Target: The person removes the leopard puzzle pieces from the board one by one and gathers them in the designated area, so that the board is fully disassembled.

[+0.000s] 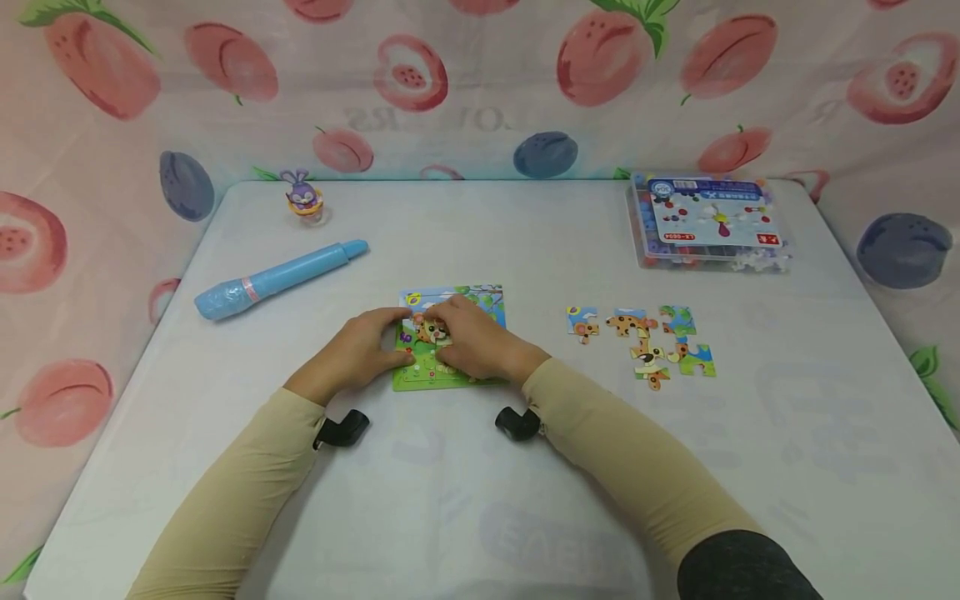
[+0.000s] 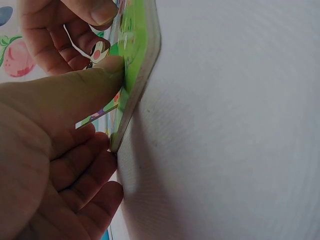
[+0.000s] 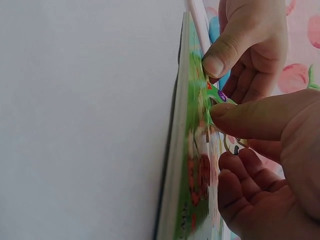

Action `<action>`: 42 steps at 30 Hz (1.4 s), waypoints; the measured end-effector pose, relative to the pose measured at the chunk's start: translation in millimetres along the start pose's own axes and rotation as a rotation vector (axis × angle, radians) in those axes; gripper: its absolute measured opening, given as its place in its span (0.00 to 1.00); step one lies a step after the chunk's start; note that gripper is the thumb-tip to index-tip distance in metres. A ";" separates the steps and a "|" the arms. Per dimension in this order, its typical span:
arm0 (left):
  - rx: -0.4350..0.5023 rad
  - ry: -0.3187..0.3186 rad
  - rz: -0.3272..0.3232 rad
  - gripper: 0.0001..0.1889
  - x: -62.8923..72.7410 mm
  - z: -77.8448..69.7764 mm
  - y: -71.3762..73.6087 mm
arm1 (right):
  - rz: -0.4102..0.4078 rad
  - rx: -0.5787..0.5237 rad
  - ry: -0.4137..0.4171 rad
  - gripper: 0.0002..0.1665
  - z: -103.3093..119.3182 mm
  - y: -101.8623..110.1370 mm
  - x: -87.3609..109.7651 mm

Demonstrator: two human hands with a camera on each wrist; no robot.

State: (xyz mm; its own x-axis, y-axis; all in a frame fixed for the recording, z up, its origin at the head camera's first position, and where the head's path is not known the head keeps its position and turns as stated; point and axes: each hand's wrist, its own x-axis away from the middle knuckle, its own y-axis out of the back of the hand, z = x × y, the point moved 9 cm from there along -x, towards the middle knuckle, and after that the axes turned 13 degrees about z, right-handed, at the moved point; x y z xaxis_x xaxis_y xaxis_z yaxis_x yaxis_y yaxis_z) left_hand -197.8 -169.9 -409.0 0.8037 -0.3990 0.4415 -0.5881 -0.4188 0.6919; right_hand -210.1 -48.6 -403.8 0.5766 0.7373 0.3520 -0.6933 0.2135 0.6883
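Observation:
A puzzle board (image 1: 412, 382) with a green lower edge and blue sky lies on the white table. Over its left part, puzzle pieces (image 1: 431, 332) with a spotted animal face are tilted up off the board in both wrist views. My left hand (image 1: 351, 352) pinches their left side, thumb near me and fingers on the far side. From the right, my right hand (image 1: 480, 340) pinches the same pieces between thumb and fingers, covering much of the board. In the left wrist view, a green part with purple flowers (image 2: 95, 116) shows below the left thumb.
Right of the board lie several giraffe puzzle pieces (image 1: 648, 354), some touching, with a sky-and-ear piece (image 1: 581, 321) apart. A clear box of beads (image 1: 712, 221) stands at the back right. A blue wand-like toy (image 1: 292, 273) and a purple rabbit figure (image 1: 303, 196) are at the left.

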 end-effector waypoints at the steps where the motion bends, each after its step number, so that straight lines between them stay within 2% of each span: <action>1: 0.001 0.003 0.001 0.38 0.2 0.1 0.0 | 0.000 -0.001 -0.001 0.32 0.0 0.1 -0.2; 13: -0.001 -0.007 -0.001 0.37 -0.6 -0.7 0.0 | -0.010 0.055 0.027 0.33 6.5 -0.5 -1.3; 24: -0.008 -0.016 -0.006 0.37 0.2 -3.0 1.2 | -0.028 0.033 0.017 0.30 4.9 0.8 0.3; 27: -0.007 -0.016 -0.007 0.37 0.3 -2.6 1.1 | -0.026 0.047 -0.011 0.29 1.6 2.2 2.5; 35: 0.002 -0.016 -0.006 0.37 0.2 -1.2 -0.3 | 0.015 0.121 -0.067 0.30 -8.2 7.9 12.6; 42: -0.006 -0.018 -0.005 0.37 -0.2 -2.1 -0.6 | -0.044 0.095 -0.023 0.27 -14.1 22.4 32.7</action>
State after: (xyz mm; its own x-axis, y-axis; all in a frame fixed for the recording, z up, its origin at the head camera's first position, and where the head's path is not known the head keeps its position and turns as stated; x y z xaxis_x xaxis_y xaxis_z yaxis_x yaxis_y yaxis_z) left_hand -197.5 -167.9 -408.4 0.8047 -0.4117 0.4277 -0.5835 -0.4158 0.6976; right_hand -212.9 -10.7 -385.8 0.6159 0.7133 0.3344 -0.6241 0.1827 0.7597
